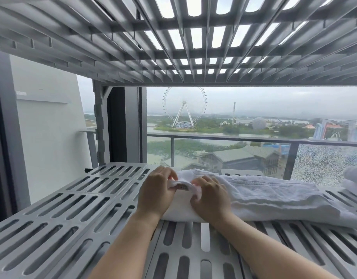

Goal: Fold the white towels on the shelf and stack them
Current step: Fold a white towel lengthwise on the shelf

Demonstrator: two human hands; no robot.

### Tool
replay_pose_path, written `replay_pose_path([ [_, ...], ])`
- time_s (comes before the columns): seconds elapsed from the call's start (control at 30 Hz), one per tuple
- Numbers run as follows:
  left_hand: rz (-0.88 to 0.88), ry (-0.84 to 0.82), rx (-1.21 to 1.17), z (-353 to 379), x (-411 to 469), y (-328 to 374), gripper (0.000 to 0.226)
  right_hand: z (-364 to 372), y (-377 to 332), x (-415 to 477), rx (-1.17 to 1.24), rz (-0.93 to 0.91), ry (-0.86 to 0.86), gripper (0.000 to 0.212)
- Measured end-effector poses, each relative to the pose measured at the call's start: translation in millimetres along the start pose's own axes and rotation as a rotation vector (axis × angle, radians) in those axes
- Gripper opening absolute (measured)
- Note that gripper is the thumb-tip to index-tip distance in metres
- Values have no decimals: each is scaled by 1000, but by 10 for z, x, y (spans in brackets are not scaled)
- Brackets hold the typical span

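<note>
One white towel point(260, 200) lying lengthwise across the grey slotted shelf point(52, 228), folded into a long band running from the middle toward the right edge. Near end bunched up and pinched between both hands. Left hand point(155, 190) closed on the towel's corner, thumb and fingers point(171, 176) curled over a small fold of cloth with a dark label showing just under them. Right hand point(209, 196) just beside it, knuckles up, fingertips tucked in and clamped on the same bunched edge, heel of the palm pressing on the towel's top layer. Both forearms reaching in from the bottom of the view, bare.

Further right, at the frame's edge, part of a second white towel point(353, 179) resting on the same shelf, apart from the first; folded or merely heaped, cannot tell. Overhead, underside of an upper slotted shelf point(173, 47) with pale sky through its slots. Behind, a glass balcony railing point(234, 141), and beyond it water, low roofs and a Ferris wheel point(184, 106) under a hazy sky.
</note>
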State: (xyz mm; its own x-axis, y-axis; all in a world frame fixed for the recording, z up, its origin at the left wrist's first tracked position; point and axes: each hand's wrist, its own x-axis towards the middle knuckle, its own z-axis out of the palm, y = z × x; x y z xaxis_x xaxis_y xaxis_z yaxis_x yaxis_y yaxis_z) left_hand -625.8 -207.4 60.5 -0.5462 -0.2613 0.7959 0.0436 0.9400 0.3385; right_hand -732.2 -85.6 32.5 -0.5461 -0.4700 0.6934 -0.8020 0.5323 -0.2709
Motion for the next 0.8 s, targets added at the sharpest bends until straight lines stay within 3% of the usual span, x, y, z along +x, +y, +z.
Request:
replay_pose_path([
  [0.13,-25,17,19,0,5,-15,13,-86,46,57,1,56,44,25],
  [0.2,-53,31,45,11,16,-44,14,-135,83,86,32,-12,84,22],
  [0.4,-15,8,71,88,0,-15,34,-164,127,107,42,-236,-29,21],
  [0.57,23,-83,13,127,2,-19,19,-216,133,97,81,-233,-36,20],
  [0.8,41,-146,29,102,15,-87,14,-406,431,130,-134,-204,-102,24],
])
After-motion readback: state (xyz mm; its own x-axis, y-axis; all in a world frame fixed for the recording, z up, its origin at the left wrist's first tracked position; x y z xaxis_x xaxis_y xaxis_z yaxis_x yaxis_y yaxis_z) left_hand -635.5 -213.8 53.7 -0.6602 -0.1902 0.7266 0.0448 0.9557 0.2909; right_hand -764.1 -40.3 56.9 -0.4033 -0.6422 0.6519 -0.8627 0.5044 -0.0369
